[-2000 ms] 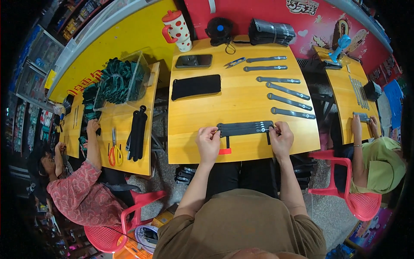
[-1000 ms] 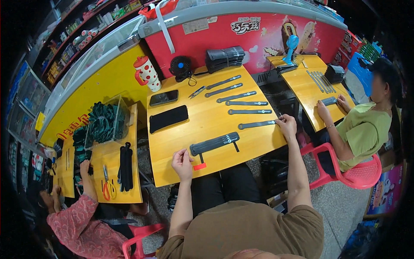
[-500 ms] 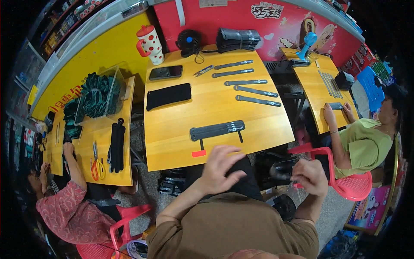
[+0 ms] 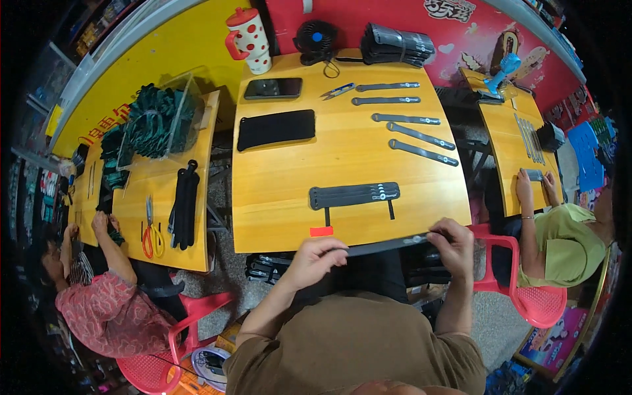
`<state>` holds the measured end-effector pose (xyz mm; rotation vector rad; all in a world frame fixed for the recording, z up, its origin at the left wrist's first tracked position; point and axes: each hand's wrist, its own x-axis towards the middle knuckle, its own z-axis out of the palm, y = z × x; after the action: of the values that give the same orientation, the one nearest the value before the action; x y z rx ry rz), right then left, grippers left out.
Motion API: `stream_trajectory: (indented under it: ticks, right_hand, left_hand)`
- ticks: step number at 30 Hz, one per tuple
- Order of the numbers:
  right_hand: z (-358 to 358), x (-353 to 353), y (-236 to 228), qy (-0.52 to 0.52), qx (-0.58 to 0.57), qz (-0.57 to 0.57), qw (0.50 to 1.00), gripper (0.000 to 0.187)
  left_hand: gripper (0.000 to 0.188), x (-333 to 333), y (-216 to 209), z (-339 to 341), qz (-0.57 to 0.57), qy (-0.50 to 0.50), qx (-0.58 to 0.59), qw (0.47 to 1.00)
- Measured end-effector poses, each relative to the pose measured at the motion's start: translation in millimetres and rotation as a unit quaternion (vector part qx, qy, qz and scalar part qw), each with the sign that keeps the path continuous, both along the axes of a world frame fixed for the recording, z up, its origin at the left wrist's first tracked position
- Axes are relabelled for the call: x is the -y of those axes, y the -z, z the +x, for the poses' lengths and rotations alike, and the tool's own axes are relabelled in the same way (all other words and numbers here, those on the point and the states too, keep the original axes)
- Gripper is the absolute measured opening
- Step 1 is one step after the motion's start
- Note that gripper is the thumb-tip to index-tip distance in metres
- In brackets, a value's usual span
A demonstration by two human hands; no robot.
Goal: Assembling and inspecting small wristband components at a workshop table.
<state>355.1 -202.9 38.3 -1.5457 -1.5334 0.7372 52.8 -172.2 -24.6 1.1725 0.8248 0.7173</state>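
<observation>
A dark grey strap (image 4: 388, 246) is stretched between my two hands just off the near edge of the table. My left hand (image 4: 317, 262) pinches its left end, and my right hand (image 4: 453, 247) grips the end with the pale print. Beyond them lies a stack of overlapping grey straps (image 4: 354, 195), with two thin black bands under it and a small red piece (image 4: 322, 231) by the left band. Several single straps (image 4: 415, 120) lie spread at the right side of the table. A black stack of strips (image 4: 276, 130) rests at the left.
Along the back of my table (image 4: 283, 178) stand a phone (image 4: 273, 88), thread snips (image 4: 338, 91), a spotted tumbler (image 4: 250, 43), a black fan (image 4: 316, 41) and a bundle of straps (image 4: 397, 46). Co-workers sit at tables on both sides, with scissors (image 4: 151, 230) on the left one.
My right hand has come up from beside the chair with a strap, and my left hand has taken its other end. The view has shifted slightly.
</observation>
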Motion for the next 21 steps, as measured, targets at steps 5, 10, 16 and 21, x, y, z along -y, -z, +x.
stream_trajectory:
  ticks: [5,10,16,21]
  right_hand:
    - [-6,-19,52,-0.013,-0.214,-0.134,0.967,0.01]
    - [-20,-48,65,0.013,-0.078,-0.042,0.996,0.009]
    - [-31,-72,83,0.035,0.003,0.049,0.998,0.009]
    - [-33,-76,93,0.054,0.041,0.086,0.994,0.012]
  left_hand:
    - [0.008,-19,8,-17,-0.049,-0.144,-0.024,0.988]
    - [0.005,-36,15,-11,-0.037,-0.222,-0.07,0.972]
    - [0.006,-46,25,-4,-0.02,-0.265,-0.113,0.957]
    - [0.005,-52,27,-1,-0.011,-0.276,-0.133,0.952]
